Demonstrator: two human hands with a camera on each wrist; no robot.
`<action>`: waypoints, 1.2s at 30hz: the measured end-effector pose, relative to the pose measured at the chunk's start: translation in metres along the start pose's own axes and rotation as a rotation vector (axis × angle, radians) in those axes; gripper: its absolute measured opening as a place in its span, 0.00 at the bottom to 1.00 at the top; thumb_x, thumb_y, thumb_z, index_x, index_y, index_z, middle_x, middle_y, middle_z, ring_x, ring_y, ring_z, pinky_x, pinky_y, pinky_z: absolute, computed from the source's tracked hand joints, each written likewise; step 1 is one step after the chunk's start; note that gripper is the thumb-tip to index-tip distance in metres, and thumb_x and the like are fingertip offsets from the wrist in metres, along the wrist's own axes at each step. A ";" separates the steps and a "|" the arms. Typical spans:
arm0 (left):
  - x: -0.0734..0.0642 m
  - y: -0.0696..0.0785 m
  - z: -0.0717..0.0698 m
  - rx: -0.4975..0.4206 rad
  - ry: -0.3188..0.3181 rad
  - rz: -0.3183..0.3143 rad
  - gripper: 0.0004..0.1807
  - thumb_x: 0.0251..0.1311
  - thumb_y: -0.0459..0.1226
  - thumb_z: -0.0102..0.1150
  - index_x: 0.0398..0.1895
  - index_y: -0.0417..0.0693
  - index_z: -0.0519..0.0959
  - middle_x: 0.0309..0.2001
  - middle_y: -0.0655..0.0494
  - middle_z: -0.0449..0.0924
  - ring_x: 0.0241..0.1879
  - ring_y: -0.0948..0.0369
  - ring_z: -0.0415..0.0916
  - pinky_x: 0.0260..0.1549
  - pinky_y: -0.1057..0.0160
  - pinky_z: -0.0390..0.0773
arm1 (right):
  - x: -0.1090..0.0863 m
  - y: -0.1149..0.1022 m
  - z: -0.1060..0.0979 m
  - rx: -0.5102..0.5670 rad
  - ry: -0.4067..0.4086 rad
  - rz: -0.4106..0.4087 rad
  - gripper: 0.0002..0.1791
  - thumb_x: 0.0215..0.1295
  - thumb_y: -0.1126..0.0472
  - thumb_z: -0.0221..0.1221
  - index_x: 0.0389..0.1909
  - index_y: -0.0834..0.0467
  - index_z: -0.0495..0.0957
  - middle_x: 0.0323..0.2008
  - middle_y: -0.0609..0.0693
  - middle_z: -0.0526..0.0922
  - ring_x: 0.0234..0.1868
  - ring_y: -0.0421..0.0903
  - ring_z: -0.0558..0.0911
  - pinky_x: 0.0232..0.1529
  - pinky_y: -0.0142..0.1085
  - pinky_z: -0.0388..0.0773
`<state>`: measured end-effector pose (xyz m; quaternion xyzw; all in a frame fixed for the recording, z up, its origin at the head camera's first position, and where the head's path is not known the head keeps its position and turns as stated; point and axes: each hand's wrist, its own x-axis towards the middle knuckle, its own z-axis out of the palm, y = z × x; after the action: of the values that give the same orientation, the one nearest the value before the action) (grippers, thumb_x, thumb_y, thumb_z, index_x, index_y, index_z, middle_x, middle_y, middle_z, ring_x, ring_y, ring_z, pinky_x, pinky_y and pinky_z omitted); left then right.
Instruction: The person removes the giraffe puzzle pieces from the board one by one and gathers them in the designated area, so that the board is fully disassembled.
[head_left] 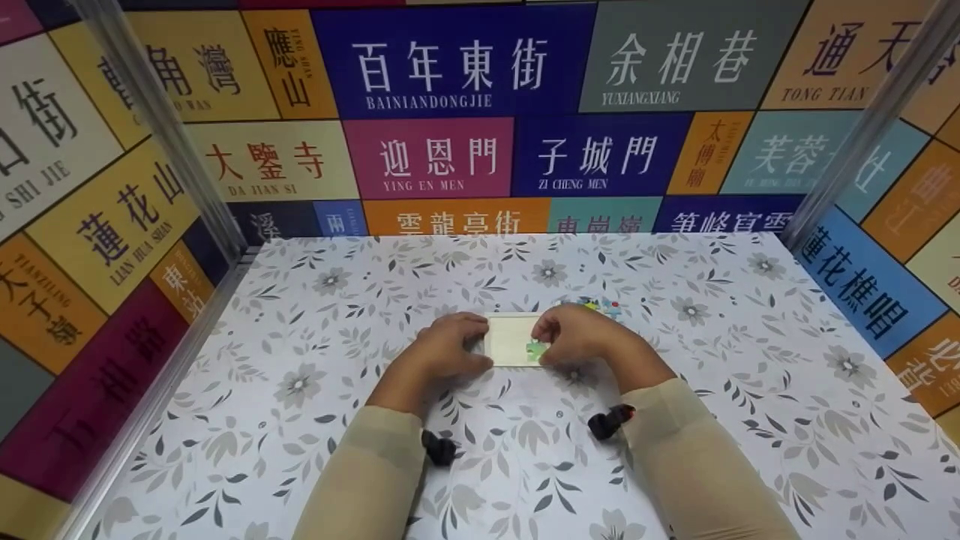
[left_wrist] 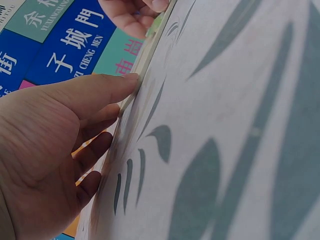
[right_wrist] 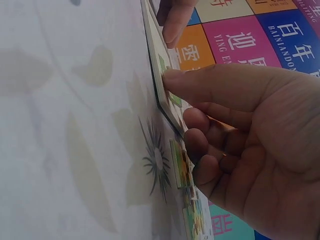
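Observation:
A shallow pale wooden puzzle tray (head_left: 510,331) lies on the table in front of the person. The left hand (head_left: 448,349) holds its left side, thumb at the near corner and fingers along the far part of that edge. At the tray's near right corner is a green jigsaw piece (head_left: 534,350). The right hand (head_left: 581,337) has its thumb and curled fingers at this piece, covering the tray's right end in the head view. In the right wrist view the thumb (right_wrist: 215,85) presses on the piece (right_wrist: 175,98) at the tray's edge.
Several colourful jigsaw pieces (head_left: 602,307) lie behind the right hand, partly hidden by it. The table (head_left: 300,450) has a white floral cover. Panels with street-name signs (head_left: 450,60) close off the back and both sides.

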<state>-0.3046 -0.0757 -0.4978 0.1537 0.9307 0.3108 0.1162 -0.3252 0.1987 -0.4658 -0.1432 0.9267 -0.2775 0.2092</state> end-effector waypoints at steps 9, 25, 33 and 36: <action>0.000 -0.001 0.001 -0.014 0.000 -0.015 0.37 0.60 0.48 0.75 0.75 0.59 0.77 0.79 0.63 0.70 0.83 0.51 0.60 0.83 0.38 0.55 | 0.001 -0.001 0.001 0.039 -0.025 0.028 0.20 0.57 0.62 0.77 0.50 0.50 0.84 0.44 0.49 0.84 0.45 0.47 0.79 0.51 0.42 0.78; -0.001 0.001 0.000 -0.061 -0.007 -0.088 0.38 0.58 0.49 0.77 0.74 0.66 0.77 0.80 0.67 0.68 0.84 0.51 0.57 0.83 0.39 0.54 | -0.002 0.006 -0.004 0.014 0.010 -0.030 0.22 0.56 0.57 0.77 0.52 0.49 0.85 0.45 0.47 0.86 0.46 0.46 0.81 0.52 0.42 0.80; -0.004 0.003 -0.001 -0.041 -0.001 -0.027 0.38 0.60 0.47 0.75 0.76 0.60 0.76 0.80 0.62 0.68 0.84 0.50 0.57 0.84 0.38 0.53 | -0.014 0.021 -0.021 0.073 0.032 -0.134 0.24 0.61 0.59 0.76 0.58 0.55 0.85 0.47 0.52 0.86 0.47 0.47 0.82 0.49 0.40 0.81; -0.004 0.002 -0.001 -0.042 -0.002 -0.027 0.38 0.60 0.48 0.75 0.75 0.61 0.76 0.80 0.63 0.68 0.84 0.50 0.57 0.84 0.39 0.53 | -0.019 0.028 -0.029 0.069 0.047 -0.129 0.24 0.62 0.58 0.75 0.59 0.53 0.86 0.48 0.52 0.86 0.49 0.48 0.83 0.49 0.42 0.82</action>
<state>-0.3004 -0.0758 -0.4954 0.1391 0.9259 0.3285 0.1244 -0.3262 0.2420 -0.4544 -0.1888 0.9101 -0.3252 0.1741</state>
